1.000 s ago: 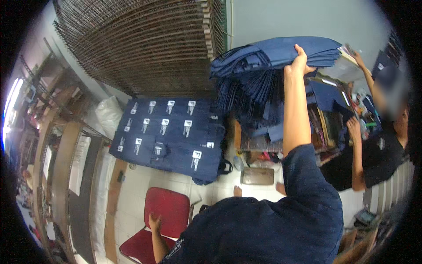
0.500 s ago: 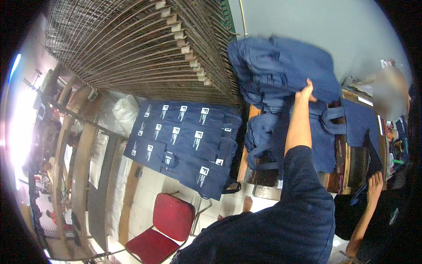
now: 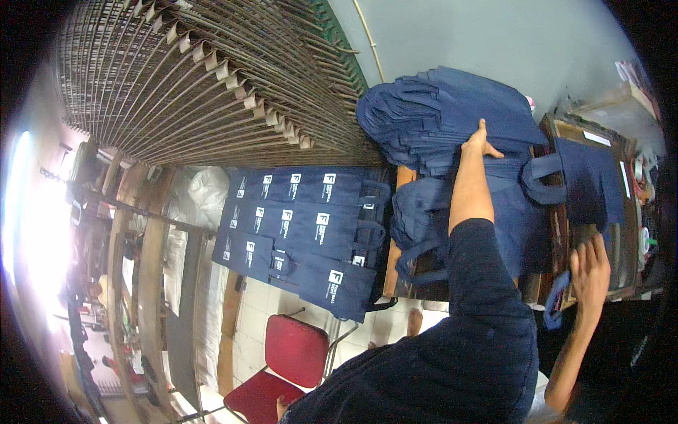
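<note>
My left hand (image 3: 477, 147) is at the near edge of a thick stack of navy fabric bags (image 3: 487, 99), with two digits showing and the other fingers hidden. The stack's layered edges and folded handles fan out on its left. Beneath my left forearm lie more navy bags (image 3: 519, 226). My right hand (image 3: 592, 272) is bent over a blue fabric strap (image 3: 557, 302) at the right, its grip partly hidden. Just beyond that hand, a single navy bag (image 3: 590, 177) lies flat, its looped handle (image 3: 542, 177) pointing left.
Navy bags with white prints (image 3: 296, 226) overlap in rows left of the stack. A large metal drying rack (image 3: 205, 92) fans out behind them. Nearer stands a red chair (image 3: 296, 353). A white plastic sack (image 3: 208, 198) and cluttered shelving are at the left; a grey wall (image 3: 466, 42) is behind.
The view has shifted, and the blurred navy stack now looks still and sharp with my left hand at its edge. My right hand has moved up and slightly left, nearer the flat bag.
</note>
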